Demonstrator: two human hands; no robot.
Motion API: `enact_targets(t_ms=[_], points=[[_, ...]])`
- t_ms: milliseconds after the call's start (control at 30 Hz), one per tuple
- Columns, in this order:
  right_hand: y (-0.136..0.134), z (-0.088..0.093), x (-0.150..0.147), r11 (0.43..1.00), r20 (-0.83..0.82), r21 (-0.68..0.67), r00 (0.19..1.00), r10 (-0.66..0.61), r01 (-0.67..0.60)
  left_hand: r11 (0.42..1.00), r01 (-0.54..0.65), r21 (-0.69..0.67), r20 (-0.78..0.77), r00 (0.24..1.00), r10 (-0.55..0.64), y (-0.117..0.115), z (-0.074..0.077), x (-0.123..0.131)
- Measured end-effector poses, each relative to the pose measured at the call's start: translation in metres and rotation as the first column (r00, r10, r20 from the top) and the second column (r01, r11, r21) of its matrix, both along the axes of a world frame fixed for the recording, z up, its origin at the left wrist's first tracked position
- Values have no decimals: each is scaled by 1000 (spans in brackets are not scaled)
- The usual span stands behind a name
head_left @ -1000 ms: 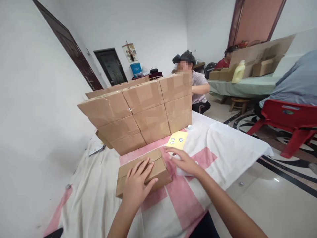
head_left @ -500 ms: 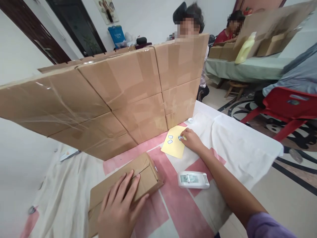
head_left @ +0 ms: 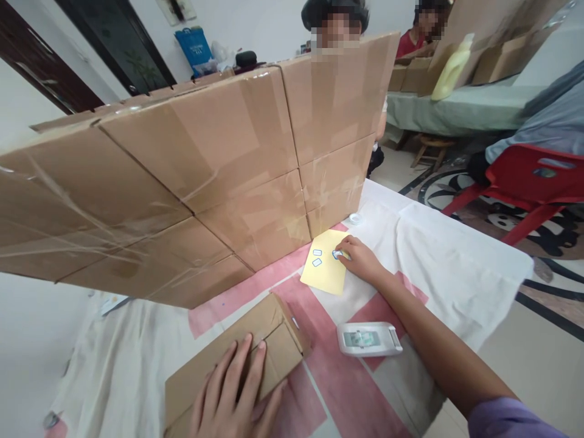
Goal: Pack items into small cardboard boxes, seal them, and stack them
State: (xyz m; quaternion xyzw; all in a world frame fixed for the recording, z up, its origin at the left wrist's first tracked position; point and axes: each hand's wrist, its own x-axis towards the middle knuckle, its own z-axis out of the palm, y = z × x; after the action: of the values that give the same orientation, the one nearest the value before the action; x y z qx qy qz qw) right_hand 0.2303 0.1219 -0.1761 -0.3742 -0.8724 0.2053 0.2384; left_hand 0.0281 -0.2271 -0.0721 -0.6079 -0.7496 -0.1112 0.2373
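Note:
My left hand [head_left: 235,392] lies with spread fingers across the top of a closed cardboard box [head_left: 280,356], low in the view. Farther up, my right hand [head_left: 360,258] pinches a small blue-edged white label [head_left: 337,254] at the right side of a yellow sheet [head_left: 325,283]. Two similar labels, an upper one [head_left: 317,252] and a lower one [head_left: 316,263], lie on the sheet's left part. Whether the pinched label is lifted off the sheet cannot be made out. A white rounded case with a clear window [head_left: 365,339] rests below my right forearm.
A tall wall of taped cardboard boxes [head_left: 246,134] stands across the table's far side. Near its right end lies a small white round item [head_left: 354,218]. A person [head_left: 335,27] is behind the wall. A red chair [head_left: 538,182] stands on the right.
The view has shifted slightly, so the table items appear a little lower and farther right. My right hand keeps its pinch on the label; my left hand stays on the box.

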Motion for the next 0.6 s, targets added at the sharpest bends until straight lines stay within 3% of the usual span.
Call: enact_targets(t_ms=[267,433,600], points=[[1,4,-1,999,32,0,999,32,-32,999,34,23,-49,998,-32,2,-3,-6],[-9,14,-9,985,297,168,955,-25,-27,987,130,95,-185,977,-111,6,-2,-12],[-13,14,-15,978,410,201,912,-28,-60,990,106,94,-104,990,-96,4,-3,-8]])
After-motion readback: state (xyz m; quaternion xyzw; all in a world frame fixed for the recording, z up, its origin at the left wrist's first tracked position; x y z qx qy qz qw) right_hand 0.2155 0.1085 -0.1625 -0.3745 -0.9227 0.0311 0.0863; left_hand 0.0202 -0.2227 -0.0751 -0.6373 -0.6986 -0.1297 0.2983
